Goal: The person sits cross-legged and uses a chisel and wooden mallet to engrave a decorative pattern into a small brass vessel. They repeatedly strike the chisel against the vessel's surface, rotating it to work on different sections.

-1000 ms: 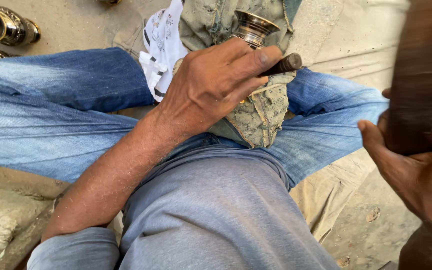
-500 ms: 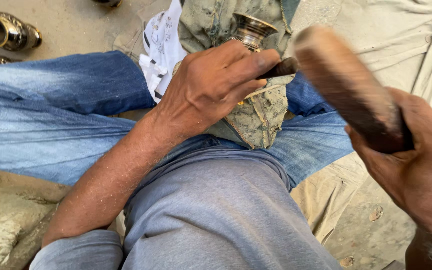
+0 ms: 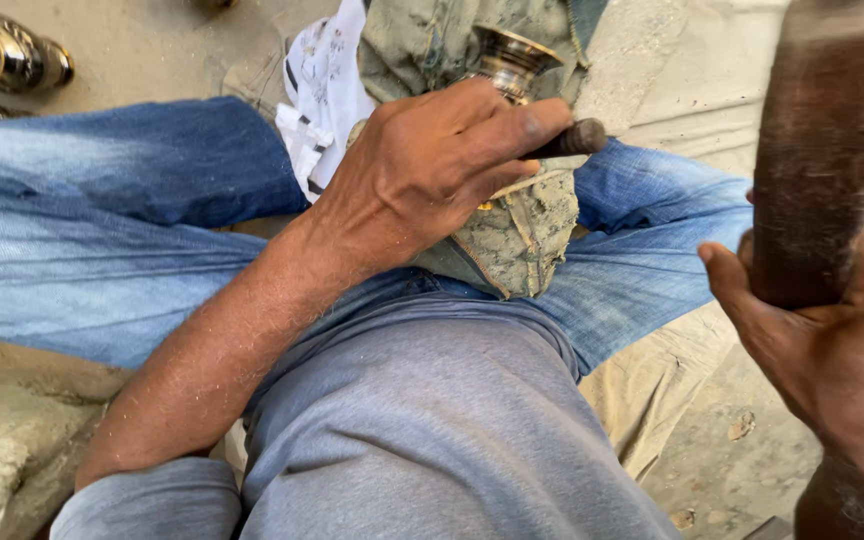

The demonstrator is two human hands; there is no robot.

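Our left hand (image 3: 432, 170) clamped the brass vessel (image 3: 512, 60) and a dark punch (image 3: 577, 138) against the dirty cloth (image 3: 522, 235) on our lap. Our right hand (image 3: 832, 340) gripped a thick wooden mallet (image 3: 822, 150), raised. The vessel looked stiff, thin-walled and dentable, best held around its body.

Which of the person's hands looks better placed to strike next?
Probably the right hand: it grips the raised wooden mallet, while the left hand is occupied holding a dark rod against the brass vessel.

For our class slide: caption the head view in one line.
Left hand steadies a metal vessel on cloth; right hand raises a wooden mallet.
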